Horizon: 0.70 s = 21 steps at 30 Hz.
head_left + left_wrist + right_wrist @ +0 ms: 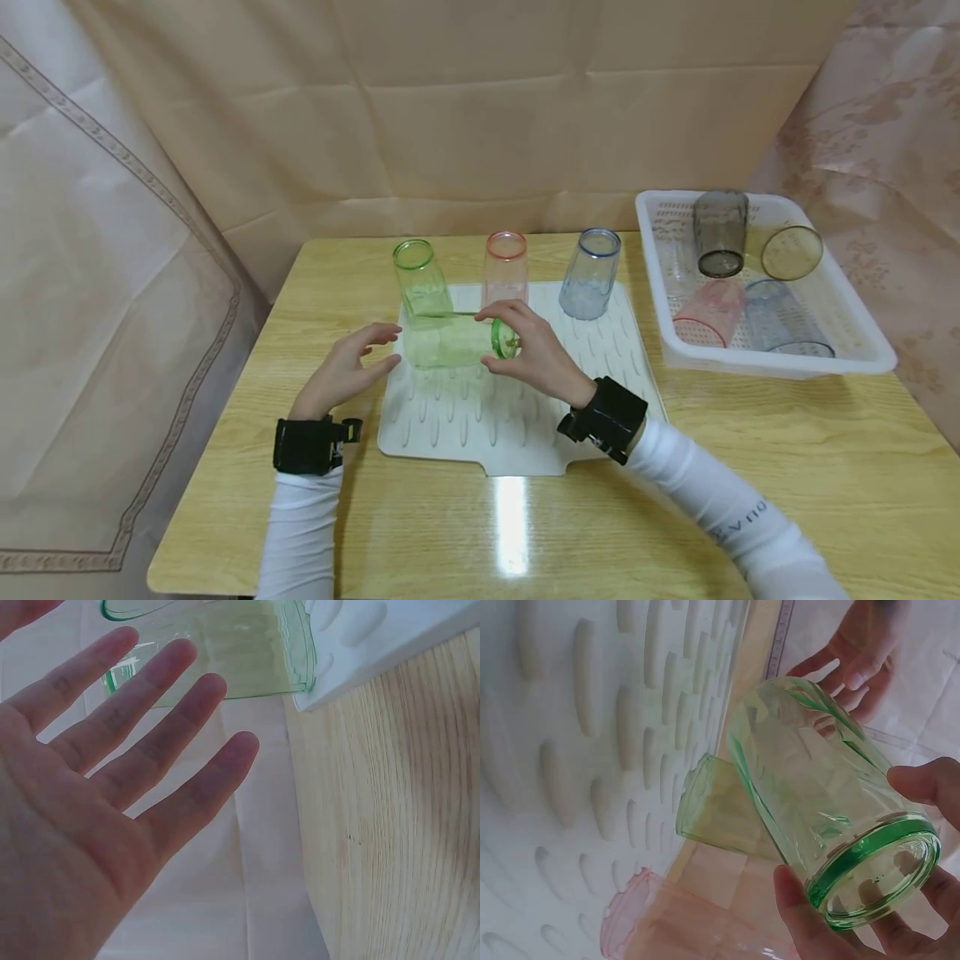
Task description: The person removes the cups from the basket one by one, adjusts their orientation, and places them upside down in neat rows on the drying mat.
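A clear green drinking glass lies sideways in the air above a white draining mat. Thumb and fingers of my right hand grip it near the base, which has a thick green ring. Its other end points left, toward my left hand. That hand's fingers are parted and hold nothing; whether they touch the glass I cannot tell. On the mat's far part stand a green glass, a pink glass and a blue glass, all mouth down.
At the right of the wooden table sits a white plastic basket. Inside are several glasses, among them a grey glass, a pink glass and a yellowish glass. Beige cloth hangs behind the table.
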Each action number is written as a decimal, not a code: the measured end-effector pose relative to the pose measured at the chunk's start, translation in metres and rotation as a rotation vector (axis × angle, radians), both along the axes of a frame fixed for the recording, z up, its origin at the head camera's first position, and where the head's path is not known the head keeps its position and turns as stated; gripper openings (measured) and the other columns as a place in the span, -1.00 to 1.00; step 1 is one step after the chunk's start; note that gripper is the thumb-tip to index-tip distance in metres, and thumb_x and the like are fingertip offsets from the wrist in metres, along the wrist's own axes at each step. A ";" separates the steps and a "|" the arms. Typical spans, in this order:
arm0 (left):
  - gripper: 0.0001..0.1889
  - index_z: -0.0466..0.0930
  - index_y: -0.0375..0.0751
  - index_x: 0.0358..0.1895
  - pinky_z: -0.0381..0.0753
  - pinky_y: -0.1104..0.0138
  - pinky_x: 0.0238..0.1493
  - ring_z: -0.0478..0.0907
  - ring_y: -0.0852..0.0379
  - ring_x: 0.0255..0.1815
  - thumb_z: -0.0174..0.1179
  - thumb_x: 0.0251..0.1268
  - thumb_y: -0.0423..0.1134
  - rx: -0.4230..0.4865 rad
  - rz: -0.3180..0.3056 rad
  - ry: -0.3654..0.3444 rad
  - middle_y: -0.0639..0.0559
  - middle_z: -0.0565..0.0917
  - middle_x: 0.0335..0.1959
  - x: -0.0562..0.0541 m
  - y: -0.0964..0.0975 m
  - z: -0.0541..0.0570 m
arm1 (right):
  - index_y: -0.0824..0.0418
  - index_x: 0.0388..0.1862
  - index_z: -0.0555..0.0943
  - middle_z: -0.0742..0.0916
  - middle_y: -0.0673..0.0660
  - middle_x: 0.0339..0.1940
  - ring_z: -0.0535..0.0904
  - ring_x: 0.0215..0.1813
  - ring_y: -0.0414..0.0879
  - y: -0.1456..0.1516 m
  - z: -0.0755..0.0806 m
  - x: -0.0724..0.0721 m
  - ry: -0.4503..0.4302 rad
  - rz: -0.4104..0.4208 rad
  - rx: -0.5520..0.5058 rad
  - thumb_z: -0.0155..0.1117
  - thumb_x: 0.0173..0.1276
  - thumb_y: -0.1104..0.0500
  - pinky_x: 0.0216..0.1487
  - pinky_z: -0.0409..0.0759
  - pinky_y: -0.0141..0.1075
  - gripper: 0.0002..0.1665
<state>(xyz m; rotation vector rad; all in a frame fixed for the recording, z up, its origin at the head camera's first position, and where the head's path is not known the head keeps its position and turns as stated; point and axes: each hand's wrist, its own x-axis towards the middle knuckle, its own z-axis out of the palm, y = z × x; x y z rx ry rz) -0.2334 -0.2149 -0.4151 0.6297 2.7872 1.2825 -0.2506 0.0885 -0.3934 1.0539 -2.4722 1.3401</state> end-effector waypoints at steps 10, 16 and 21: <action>-0.55 0.42 -0.32 0.25 0.35 -0.16 0.17 0.43 -0.21 0.19 0.21 0.36 -0.26 -0.009 0.023 -0.027 -0.26 0.54 0.15 0.005 -0.006 0.000 | 0.23 0.15 0.56 0.54 0.18 0.11 0.47 0.12 0.00 -0.018 0.016 -0.003 0.063 0.009 0.168 0.49 0.08 0.27 0.02 0.52 -0.17 -0.40; -0.54 0.42 -0.34 0.26 0.36 -0.15 0.17 0.43 -0.20 0.19 0.21 0.36 -0.26 -0.013 0.034 -0.045 -0.25 0.53 0.16 0.007 -0.008 0.001 | 0.16 0.13 0.59 0.57 0.17 0.10 0.50 0.06 0.02 -0.035 0.030 -0.007 0.076 -0.006 0.346 0.48 0.09 0.20 -0.05 0.54 -0.18 -0.43; -0.55 0.42 -0.36 0.24 0.37 -0.15 0.15 0.44 -0.21 0.18 0.22 0.34 -0.29 -0.011 0.042 -0.041 -0.27 0.54 0.14 0.009 -0.010 -0.001 | 0.10 0.13 0.60 0.58 0.15 0.12 0.53 0.00 0.05 -0.049 0.038 -0.009 0.105 -0.015 0.481 0.48 0.08 0.14 -0.21 0.56 -0.21 -0.43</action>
